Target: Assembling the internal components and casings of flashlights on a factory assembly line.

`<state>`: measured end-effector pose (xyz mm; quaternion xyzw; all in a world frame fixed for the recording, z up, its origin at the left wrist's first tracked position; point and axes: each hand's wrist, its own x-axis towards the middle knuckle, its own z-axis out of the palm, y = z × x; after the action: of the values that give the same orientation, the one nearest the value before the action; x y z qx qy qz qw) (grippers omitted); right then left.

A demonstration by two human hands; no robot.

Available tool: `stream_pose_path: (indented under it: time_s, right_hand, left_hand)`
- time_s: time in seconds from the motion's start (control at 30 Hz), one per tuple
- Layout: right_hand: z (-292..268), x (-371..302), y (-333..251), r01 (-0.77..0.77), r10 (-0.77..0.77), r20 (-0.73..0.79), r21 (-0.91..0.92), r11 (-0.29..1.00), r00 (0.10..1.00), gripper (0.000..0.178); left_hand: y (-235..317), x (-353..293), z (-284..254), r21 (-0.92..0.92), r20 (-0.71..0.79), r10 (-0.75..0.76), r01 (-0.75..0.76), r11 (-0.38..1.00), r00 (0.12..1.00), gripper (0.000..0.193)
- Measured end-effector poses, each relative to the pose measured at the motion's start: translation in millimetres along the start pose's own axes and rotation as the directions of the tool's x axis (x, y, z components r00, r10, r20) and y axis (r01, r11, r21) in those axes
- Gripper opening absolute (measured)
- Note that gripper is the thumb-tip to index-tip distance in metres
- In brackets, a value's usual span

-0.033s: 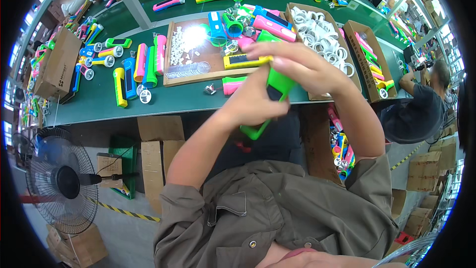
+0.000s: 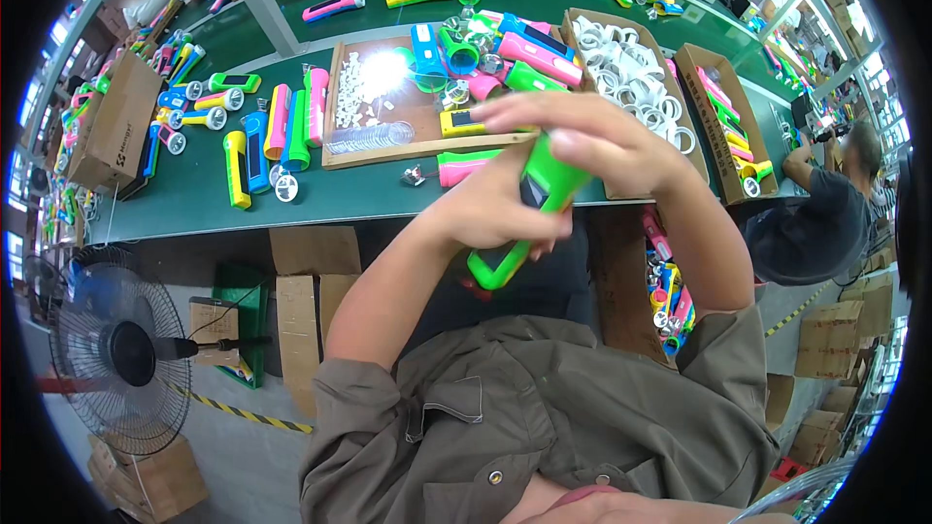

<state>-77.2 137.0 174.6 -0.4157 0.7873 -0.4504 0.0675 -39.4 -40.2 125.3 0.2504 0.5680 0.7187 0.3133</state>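
Observation:
My left hand (image 2: 495, 204) is closed around a bright green flashlight (image 2: 555, 184) with a dark panel on its side. It is held tilted in front of the bench edge, narrow end toward me. My right hand (image 2: 607, 136) cups its upper end, fingers reaching across the top and thumb alongside; that end is hidden under the palm. Just beyond my hands lie a yellow flashlight (image 2: 461, 122), partly covered, and a pink flashlight body (image 2: 461, 167). A clear reflector piece (image 2: 415, 175) rests beside the pink one.
A wooden tray (image 2: 388, 155) holds small white parts and clear discs (image 2: 369, 138). Right of it stand a carton of white rings (image 2: 636, 73) and a carton of flashlights (image 2: 718, 126). More flashlights lie left. A fan (image 2: 126, 354) stands at lower left; a co-worker (image 2: 815, 223) sits right.
The green flashlight has turned slightly in my hands, its lower end a little nearer to me. My right hand has shifted slightly and still covers the upper end.

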Motion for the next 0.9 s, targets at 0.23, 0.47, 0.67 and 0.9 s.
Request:
stream_pose_path:
  time_s: [0.23,0.47,0.67,0.9]
  right_hand:
    - [18.5,12.5,16.7,-0.324,0.321,-0.256,0.032,0.945,0.912,0.052]
    - [-6.2,-8.0,-5.7,-0.031,0.018,-0.125,-0.098,0.995,0.992,0.082]
    - [38.9,6.8,-1.7,-0.069,0.158,-0.493,0.193,0.979,0.856,0.065]
    - [26.2,-14.1,6.5,0.188,-0.157,-0.353,0.055,0.981,0.922,0.098]
  left_hand:
    - [-44.5,37.2,-10.3,0.932,-0.32,0.649,0.106,0.346,0.69,0.051]
    - [-32.2,21.0,-15.7,0.885,-0.15,0.745,-0.248,0.395,0.651,0.066]
    - [-48.5,36.5,-17.0,0.934,-0.197,0.83,-0.159,0.321,0.521,0.051]
    - [-20.0,19.4,-11.8,0.706,-0.256,0.711,-0.376,0.6,0.654,0.047]
